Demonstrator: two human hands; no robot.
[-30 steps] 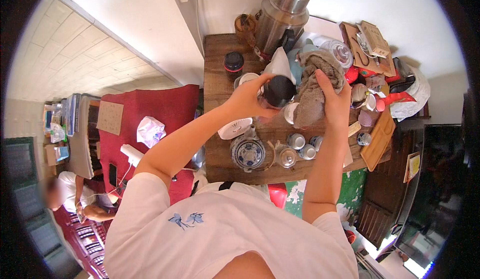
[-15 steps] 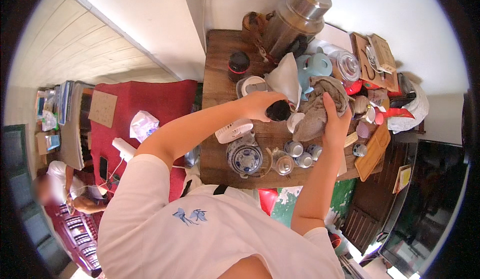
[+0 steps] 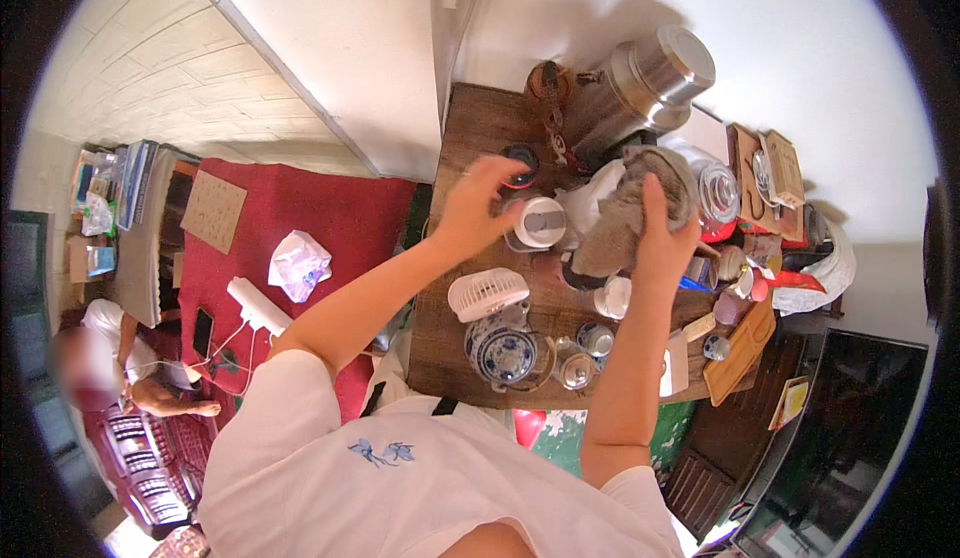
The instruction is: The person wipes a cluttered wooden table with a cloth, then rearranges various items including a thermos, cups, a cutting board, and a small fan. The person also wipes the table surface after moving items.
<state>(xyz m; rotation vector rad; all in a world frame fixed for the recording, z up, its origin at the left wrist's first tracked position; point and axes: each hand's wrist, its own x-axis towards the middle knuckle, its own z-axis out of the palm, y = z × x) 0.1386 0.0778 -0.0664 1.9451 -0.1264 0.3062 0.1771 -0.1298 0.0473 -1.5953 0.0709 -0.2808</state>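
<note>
My left hand point(image 3: 478, 206) is open, thumb and fingers apart, above the far left part of the wooden table. Its fingertips overlap a black-lidded container point(image 3: 522, 163); whether they touch it I cannot tell. Close to the thumb stands a clear container with a white lid point(image 3: 541, 223). My right hand point(image 3: 662, 238) is closed on a crumpled grey-brown cloth point(image 3: 610, 233), thumb on top. The cloth hides part of a pale, whitish object behind it. A dark round thing peeks out beneath its lower edge, and beside that is a small white cup point(image 3: 613, 298).
Nearer me are a white fan-like device point(image 3: 488, 294), a blue-and-white teapot point(image 3: 502, 353), a glass pot point(image 3: 574, 368) and patterned cups point(image 3: 595, 339). A tall steel flask point(image 3: 650, 83) stands at the back. A wooden tray point(image 3: 740, 353) lies right. Another person point(image 3: 110, 348) sits far left.
My left hand has let go of the black object it held and moved left to the black-lidded container. My right hand still grips the cloth. The whole view has shifted somewhat.
</note>
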